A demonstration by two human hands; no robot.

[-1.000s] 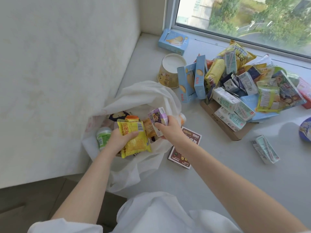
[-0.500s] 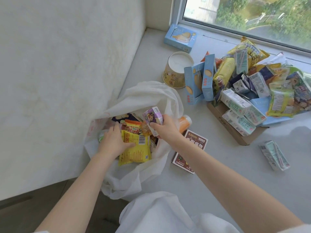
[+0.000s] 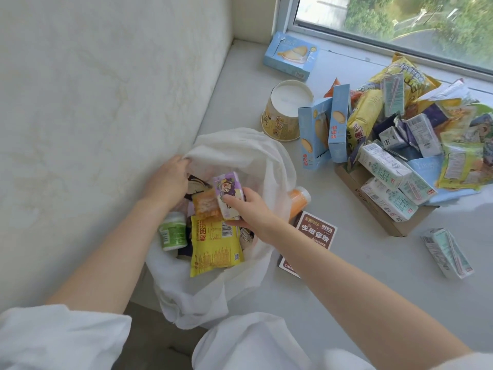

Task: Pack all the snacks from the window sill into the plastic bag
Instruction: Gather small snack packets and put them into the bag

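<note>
A thin white plastic bag (image 3: 240,153) is seen open at the near left end of the pale window sill (image 3: 373,263), against the white textured wall. Its far left rim is gripped by the left hand (image 3: 166,180), fingers curled over the edge. A small purple carton with a cartoon figure (image 3: 229,198) is held by the right hand (image 3: 250,212) just above the bag's opening, thumb on its face and fingers beneath.

Inside the bag, a yellow printed snack packet (image 3: 214,245) is seen lying flat, with a small orange wrapped snack (image 3: 205,205) above it and a green-and-white round tub (image 3: 173,231) at its left. An orange bottle with a pale cap (image 3: 298,200) is pressed against the bag's right wall; whether it is inside cannot be told. Just right of the bag a brown printed flat box (image 3: 310,240) lies on the sill.

Further right of the bag, a heap of snacks (image 3: 416,129) is piled over a flat brown cardboard box (image 3: 373,209), with an upturned yellow paper cup (image 3: 286,113) between bag and heap. One green-white drink carton (image 3: 446,252) lies apart, right of the bag.
</note>
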